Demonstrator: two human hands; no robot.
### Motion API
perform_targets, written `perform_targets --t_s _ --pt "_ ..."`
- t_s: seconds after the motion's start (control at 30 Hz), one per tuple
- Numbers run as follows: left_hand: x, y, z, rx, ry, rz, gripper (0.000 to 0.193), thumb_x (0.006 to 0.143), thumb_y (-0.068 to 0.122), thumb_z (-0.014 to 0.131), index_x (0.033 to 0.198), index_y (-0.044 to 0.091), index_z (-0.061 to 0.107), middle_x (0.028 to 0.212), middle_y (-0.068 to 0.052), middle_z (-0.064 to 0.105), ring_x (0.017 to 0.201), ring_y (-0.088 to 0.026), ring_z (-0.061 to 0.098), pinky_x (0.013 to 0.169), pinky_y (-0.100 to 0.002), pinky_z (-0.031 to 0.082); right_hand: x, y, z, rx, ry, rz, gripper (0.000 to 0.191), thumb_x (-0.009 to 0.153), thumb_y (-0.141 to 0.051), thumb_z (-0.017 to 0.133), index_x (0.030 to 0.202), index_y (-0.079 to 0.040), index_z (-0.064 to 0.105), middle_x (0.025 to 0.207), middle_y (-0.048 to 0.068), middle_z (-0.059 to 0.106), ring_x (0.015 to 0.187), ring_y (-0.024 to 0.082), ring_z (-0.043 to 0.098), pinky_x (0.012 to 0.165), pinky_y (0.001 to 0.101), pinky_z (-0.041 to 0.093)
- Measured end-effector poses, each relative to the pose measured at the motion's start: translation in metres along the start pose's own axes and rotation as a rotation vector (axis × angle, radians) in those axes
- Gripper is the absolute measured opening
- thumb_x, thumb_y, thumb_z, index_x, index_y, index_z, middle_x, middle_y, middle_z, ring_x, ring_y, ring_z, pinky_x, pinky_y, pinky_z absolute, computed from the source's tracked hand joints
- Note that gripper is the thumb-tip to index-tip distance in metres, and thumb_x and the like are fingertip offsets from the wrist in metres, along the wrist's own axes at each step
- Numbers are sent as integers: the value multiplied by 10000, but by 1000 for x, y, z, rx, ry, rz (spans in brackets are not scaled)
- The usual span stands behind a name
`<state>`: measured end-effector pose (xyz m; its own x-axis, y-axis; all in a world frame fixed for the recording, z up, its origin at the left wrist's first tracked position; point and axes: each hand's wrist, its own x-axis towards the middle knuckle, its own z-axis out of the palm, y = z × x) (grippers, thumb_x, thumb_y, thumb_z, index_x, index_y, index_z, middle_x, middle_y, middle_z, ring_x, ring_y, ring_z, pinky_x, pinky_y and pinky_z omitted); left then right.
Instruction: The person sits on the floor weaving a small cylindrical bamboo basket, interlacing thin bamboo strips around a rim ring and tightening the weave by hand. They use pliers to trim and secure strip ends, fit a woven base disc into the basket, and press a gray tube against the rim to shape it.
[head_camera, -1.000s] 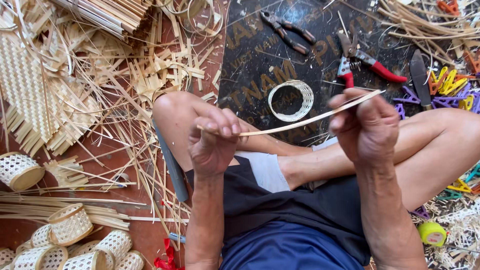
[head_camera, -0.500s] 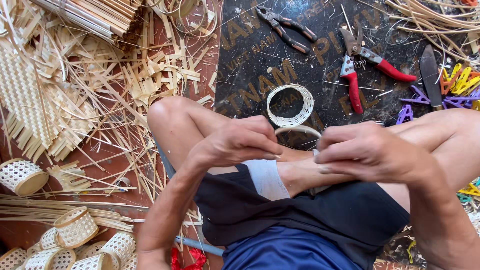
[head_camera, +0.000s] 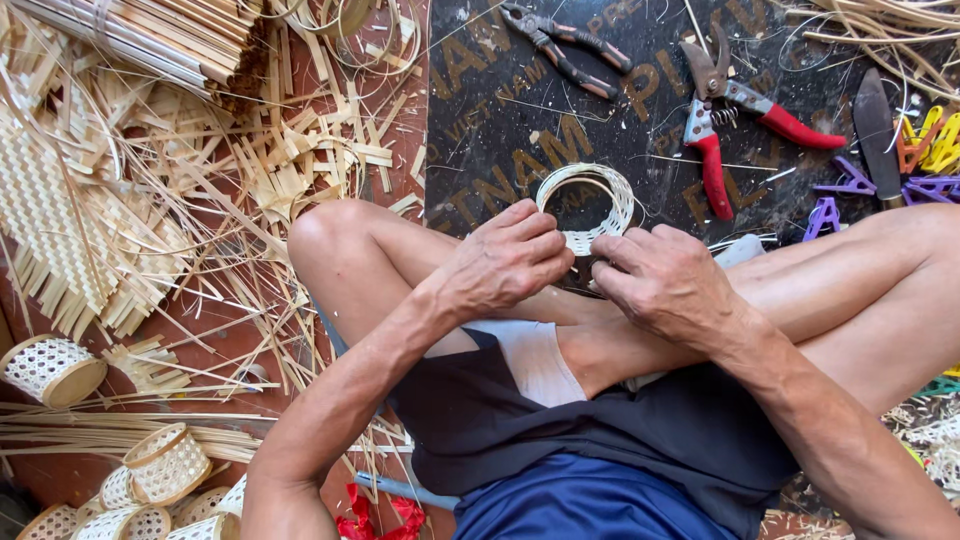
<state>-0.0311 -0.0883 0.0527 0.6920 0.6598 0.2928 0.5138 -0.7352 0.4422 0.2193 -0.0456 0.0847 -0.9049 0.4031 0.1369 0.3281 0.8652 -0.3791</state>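
Head view: your left hand (head_camera: 508, 258) and right hand (head_camera: 662, 282) meet over your crossed legs (head_camera: 420, 270), both pinched on the near edge of the woven bamboo ring (head_camera: 586, 207). The ring sits between the two sets of fingertips, tilted up toward the camera, its far arc over the black board (head_camera: 500, 130).

Doing this well, as I read it: keep both pinches close together so the strip end can't spring out. Feed with one hand, lock with the other. Don't squeeze the hoop out of round; the pressure belongs on the weave, not across the ring.

Pose: left hand knuckles up, fingers curled tight, thumb hidden underneath. Right hand mirrors it, index finger extended along the ring's edge, the others folded in. Both are narrow, closed grips on the ring. Forearms angle in from either side and seem to rest near the thighs; that looks like good bracing.

Around you: red-handled pruning shears (head_camera: 722, 120) and dark pliers (head_camera: 565, 48) lie on the board, well beyond the ring. A knife (head_camera: 876, 130) lies at the right edge beside coloured plastic clips (head_camera: 925, 150). Bamboo strip offcuts (head_camera: 250, 150) litter the floor to the left; finished small woven baskets (head_camera: 165, 462) are at lower left.
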Motion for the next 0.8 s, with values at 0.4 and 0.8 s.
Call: perform_targets --t_s 0.4,0.8 --pt "9 5 1 103 4 -18 283 863 216 616 1062 16 636 943 -59 621 986 -231 575 942 -399 456 -3 11 7 4 26 -18 162 795 -159 684 904 -39 676 1058 76 681 839 231 643 706 380 509" --pt "28 6 12 -12 -102 -326 71 836 142 623 795 102 665 782 -37 614 890 -252 587 777 -392 457 -5 22 16 124 76 -97 137 783 -110 642 889 -24 651 1108 123 667 884 267 640 766 402 526"
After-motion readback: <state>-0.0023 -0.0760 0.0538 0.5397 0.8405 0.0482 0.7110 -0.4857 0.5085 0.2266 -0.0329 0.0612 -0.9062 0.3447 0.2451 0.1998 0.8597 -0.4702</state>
